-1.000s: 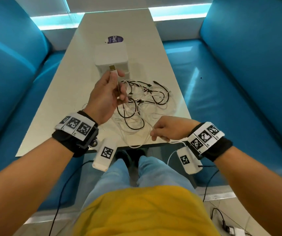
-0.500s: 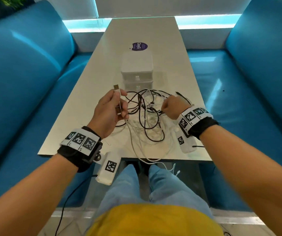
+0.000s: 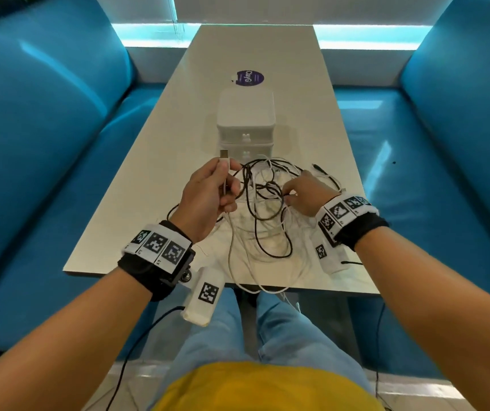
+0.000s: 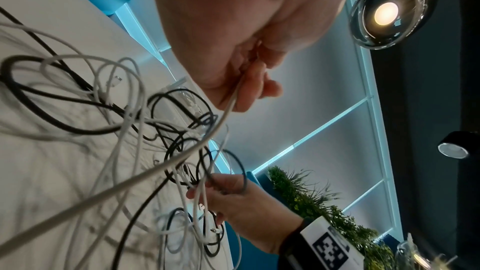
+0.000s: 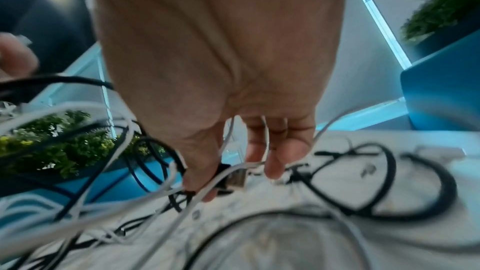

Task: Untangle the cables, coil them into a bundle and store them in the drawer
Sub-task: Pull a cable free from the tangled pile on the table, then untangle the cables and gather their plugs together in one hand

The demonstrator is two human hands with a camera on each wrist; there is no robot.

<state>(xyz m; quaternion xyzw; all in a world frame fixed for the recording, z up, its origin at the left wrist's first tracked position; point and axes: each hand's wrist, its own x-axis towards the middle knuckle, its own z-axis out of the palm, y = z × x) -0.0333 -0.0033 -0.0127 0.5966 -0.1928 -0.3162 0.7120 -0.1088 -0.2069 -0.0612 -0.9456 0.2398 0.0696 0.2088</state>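
Observation:
A tangle of black and white cables lies on the white table, just in front of a small white drawer unit with its drawers closed. My left hand is raised over the tangle's left side and grips one white cable near its end, with the USB plug sticking up. That cable runs down from my left hand across the pile. My right hand reaches into the tangle from the right. Its thumb and fingers pinch black and white strands there.
Blue padded benches run along both sides of the table. A purple round sticker lies behind the drawer unit. A white cable loop hangs over the table's near edge above my knees.
My right hand has moved from the table's near edge up into the tangle and taken hold of strands. My left hand has kept its grip on the USB end.

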